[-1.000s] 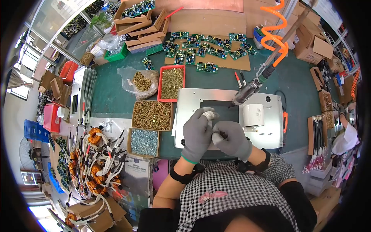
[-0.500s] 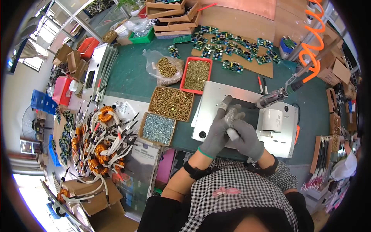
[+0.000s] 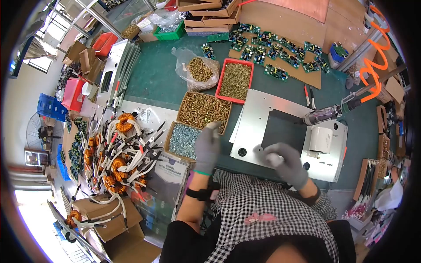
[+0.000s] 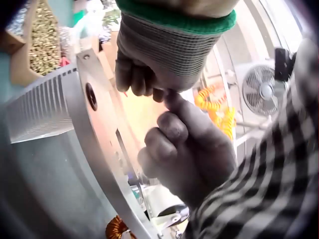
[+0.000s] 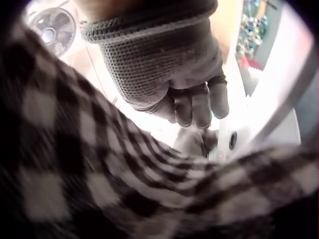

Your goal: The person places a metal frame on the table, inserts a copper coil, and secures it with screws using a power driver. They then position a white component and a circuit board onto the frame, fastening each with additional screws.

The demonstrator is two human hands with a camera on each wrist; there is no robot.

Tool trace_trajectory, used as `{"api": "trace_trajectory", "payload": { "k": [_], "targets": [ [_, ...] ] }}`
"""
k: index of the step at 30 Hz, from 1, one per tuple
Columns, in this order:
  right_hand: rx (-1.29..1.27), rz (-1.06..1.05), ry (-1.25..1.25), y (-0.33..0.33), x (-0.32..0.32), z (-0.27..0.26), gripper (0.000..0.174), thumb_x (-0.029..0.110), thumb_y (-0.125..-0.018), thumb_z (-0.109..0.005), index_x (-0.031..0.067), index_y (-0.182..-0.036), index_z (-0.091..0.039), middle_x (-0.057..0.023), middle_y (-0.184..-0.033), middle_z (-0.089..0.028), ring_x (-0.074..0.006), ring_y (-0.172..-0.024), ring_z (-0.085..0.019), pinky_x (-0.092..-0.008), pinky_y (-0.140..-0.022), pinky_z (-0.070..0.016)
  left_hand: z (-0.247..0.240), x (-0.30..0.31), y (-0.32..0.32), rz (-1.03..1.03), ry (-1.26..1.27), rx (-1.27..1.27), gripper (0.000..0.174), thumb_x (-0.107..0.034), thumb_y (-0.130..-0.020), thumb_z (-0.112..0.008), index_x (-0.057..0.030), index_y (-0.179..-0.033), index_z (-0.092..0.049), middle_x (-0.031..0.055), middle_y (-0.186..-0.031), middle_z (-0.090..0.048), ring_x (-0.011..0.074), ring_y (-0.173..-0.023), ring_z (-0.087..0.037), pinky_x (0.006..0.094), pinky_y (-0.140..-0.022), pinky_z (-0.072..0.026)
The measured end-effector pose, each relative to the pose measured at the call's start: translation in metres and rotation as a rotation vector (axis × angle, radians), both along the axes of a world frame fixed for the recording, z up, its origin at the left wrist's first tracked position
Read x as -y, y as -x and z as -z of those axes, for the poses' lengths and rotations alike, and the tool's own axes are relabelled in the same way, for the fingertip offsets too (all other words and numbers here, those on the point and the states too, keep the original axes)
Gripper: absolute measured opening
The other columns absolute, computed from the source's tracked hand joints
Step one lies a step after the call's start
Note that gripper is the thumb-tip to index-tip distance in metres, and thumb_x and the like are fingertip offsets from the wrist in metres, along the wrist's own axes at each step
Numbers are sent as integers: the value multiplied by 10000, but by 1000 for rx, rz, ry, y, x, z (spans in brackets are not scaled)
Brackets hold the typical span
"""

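My left hand [image 3: 207, 148], in a grey glove with a green cuff, is at the near right edge of a box of brass-coloured screws [image 3: 202, 109]. Its fingers point away from me, and no held thing shows in them. Beside it lies a box of small silvery fasteners [image 3: 182, 140]. My gloved right hand [image 3: 287, 164] is over the near edge of a silvery metal panel [image 3: 254, 118], blurred, with curled fingers. I cannot tell whether it holds anything. A white cylinder [image 3: 321, 140] sits on the panel, right of its dark rectangular area [image 3: 284, 131].
A power screwdriver [image 3: 324, 115] hangs over the panel on an orange coiled hose [image 3: 372, 65]. A red tray of small fasteners [image 3: 236, 79] and a bag of brass-coloured parts [image 3: 201, 70] stand behind the boxes. Circuit boards [image 3: 276, 72] lie at the back. Wired copper coils [image 3: 118, 164] pile up at left.
Both hands were together over the panel, fingers touching. They have parted: the left has moved left to the screw box, while the right stays over the panel. The head view has shifted.
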State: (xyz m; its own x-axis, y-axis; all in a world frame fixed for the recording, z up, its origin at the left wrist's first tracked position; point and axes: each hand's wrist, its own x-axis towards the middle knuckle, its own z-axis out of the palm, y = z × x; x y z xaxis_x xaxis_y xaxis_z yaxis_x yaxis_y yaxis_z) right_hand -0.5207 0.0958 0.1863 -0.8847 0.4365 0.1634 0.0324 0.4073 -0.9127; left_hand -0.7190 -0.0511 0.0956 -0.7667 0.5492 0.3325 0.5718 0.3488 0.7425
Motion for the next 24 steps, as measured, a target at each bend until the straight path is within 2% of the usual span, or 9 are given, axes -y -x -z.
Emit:
{"api": "trace_trajectory", "payload": {
  "k": [2, 4, 6, 8, 10, 12, 16, 20, 24],
  "targets": [
    [71, 313, 105, -32, -22, -18, 160, 52, -851, -503, 16, -965, -609, -83, -826, -612, -174, -767, -596, -304, -725, -476, 36, 47, 33, -74, 265, -15, 213, -96, -843, -576, -114, -1051, -621, 137, -912, -632, 348, -793, -618, 421, -712, -500],
    [-110, 655, -18, -57, -47, -27, 239, 34, -829, -490, -2, -1051, -570, -72, -890, -598, -157, -868, -578, -288, -810, -446, 54, 82, 46, -82, 502, -92, 245, -141, -827, -606, -109, -1070, -619, 145, -951, -622, 356, -825, -612, 433, -741, -489],
    [-338, 847, 82, -71, -76, -18, 404, 54, -808, -502, -30, -1203, -478, -87, -1049, -569, -166, -1007, -539, -289, -901, -408, 65, 91, 47, -46, 563, -47, 287, -172, -806, -632, -100, -1083, -619, 144, -966, -614, 365, -849, -604, 430, -758, -479],
    [-254, 844, 123, -77, -103, -16, 546, 58, -778, -517, -35, -1301, -393, -106, -1191, -511, -180, -1105, -497, -300, -949, -391, 80, 92, 49, -70, 517, -7, 266, -177, -813, -629, -87, -1063, -633, 149, -952, -625, 365, -843, -606, 425, -763, -476],
    [-235, 590, 271, -66, -119, -18, 628, 46, -737, -554, -38, -1330, -366, -125, -1255, -470, -191, -1154, -471, -316, -983, -378, 88, 92, 55, -73, 505, 38, 243, -184, -823, -624, -73, -1038, -646, 154, -931, -638, 362, -839, -609, 423, -768, -475],
    [-108, 519, 434, -55, -131, -12, 666, 29, -710, -609, -29, -1330, -373, -115, -1214, -506, -195, -1116, -503, -328, -970, -395, 91, 94, 65, -57, 528, 85, 224, -191, -836, -615, -56, -1010, -658, 160, -904, -652, 358, -838, -614, 423, -773, -474],
    [35, 452, 457, -39, -144, -15, 636, 58, -711, -692, -8, -1280, -416, -84, -1114, -561, -189, -1029, -555, -329, -932, -428, 61, 89, 65, -120, 558, 276, 229, -219, -862, -603, -46, -997, -667, 159, -859, -663, 323, -833, -627, 396, -771, -477],
    [33, 424, 439, -19, -133, -17, 533, 88, -726, -730, 12, -1183, -468, -62, -1021, -589, -169, -966, -580, -312, -883, -455, 77, 107, 76, -67, 564, 123, 227, -223, -846, -630, -62, -1002, -668, 152, -858, -657, 311, -793, -629, 392, -747, -487],
    [53, 384, 483, -8, -120, -26, 508, 51, -725, -725, 28, -1166, -475, -41, -975, -596, -149, -913, -596, -298, -832, -475, 20, 81, 83, -111, 557, 85, 222, -213, -831, -644, -46, -974, -672, 150, -894, -647, 313, -849, -621, 384, -760, -484]
  ]
}}
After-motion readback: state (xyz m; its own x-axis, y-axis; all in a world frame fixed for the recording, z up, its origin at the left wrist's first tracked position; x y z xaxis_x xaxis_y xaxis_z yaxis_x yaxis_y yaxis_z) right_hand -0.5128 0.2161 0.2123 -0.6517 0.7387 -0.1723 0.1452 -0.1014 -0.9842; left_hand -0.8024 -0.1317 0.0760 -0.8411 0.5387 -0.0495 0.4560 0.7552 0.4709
